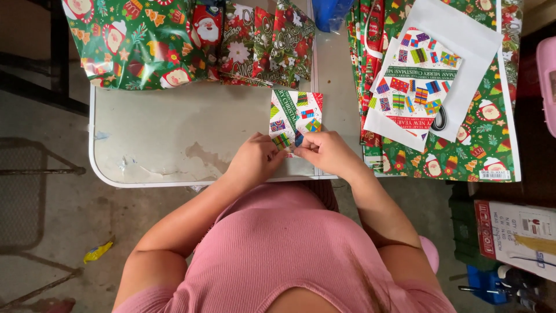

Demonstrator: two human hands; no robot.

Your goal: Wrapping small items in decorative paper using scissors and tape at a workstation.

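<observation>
A small parcel (pixel 296 110) wrapped in white paper printed with coloured gift boxes lies on the worn white table (pixel 174 133) near its front edge. My left hand (pixel 255 157) pinches the parcel's near end from the left. My right hand (pixel 328 152) pinches the same end from the right, fingertips almost meeting over the paper's fold. Both hands rest on the table edge.
Green festive-wrapped packages (pixel 139 40) and folded wrap (pixel 266 43) sit at the back. To the right lie cut sheets of matching white gift paper (pixel 417 75), scissors (pixel 440 119) and green wrapping sheets (pixel 486 139). A cardboard box (pixel 515 235) stands on the floor at right.
</observation>
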